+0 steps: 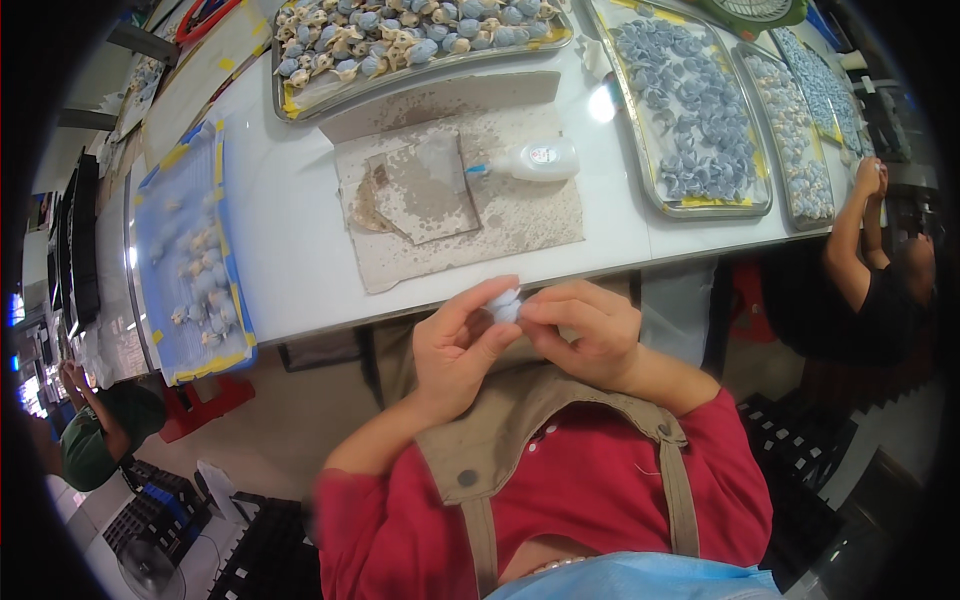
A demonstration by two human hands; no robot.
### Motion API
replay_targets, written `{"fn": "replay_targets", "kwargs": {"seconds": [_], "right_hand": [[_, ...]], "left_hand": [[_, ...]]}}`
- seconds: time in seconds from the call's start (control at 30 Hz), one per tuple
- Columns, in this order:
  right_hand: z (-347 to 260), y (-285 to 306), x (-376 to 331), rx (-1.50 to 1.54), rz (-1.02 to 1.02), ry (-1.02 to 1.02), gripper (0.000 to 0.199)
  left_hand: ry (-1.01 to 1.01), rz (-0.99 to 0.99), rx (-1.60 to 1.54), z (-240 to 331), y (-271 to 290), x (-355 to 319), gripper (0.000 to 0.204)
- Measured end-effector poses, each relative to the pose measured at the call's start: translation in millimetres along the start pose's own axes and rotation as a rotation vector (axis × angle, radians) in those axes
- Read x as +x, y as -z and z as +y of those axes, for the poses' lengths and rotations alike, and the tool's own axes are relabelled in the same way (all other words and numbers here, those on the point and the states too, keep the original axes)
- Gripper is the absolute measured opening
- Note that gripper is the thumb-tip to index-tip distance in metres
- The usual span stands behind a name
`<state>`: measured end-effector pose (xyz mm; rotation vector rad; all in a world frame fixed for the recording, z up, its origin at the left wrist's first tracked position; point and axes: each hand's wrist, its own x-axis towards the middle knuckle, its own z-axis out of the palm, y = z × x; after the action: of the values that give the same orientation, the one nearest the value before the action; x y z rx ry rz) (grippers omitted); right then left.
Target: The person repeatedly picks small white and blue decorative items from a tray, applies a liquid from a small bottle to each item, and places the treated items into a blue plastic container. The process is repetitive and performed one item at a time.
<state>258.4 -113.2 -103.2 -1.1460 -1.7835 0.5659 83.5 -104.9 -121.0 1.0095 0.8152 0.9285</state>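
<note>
Between my fingers, just off the table's near edge, is a small pale-blue rounded piece (507, 306). My left hand (458, 345) pinches it from the left with thumb and forefinger. From the right, the fingertips of my right hand (588, 328) press on the same piece. My fingers cover part of it, so its full shape cannot be made out. Beyond my hands lies a stained cardboard sheet (540, 222) with a smaller glue-marked board (430, 185) on it. A white squeeze bottle (540, 160) with a blue tip rests on its side there.
At the back, a metal tray (430, 68) holds many blue-and-cream figurines. Blue shell-like pieces fill another tray (712, 212) at right, with a narrower tray (812, 220) beside it. A blue taped sheet (165, 290) bears more figurines at left. Co-workers sit at both sides.
</note>
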Motion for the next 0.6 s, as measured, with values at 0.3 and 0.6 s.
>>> {"fn": "replay_targets", "kwargs": {"seconds": [0.3,0.6], "right_hand": [[3,9,2,-0.02,-0.059,0.064,0.024],[0,12,5,0.04,-0.096,-0.008,0.021]], "left_hand": [[-0.117,0.079,0.346,-1,-5,0,0.031],[-0.194,0.047,0.463,-2,-3,1,0.03]]}}
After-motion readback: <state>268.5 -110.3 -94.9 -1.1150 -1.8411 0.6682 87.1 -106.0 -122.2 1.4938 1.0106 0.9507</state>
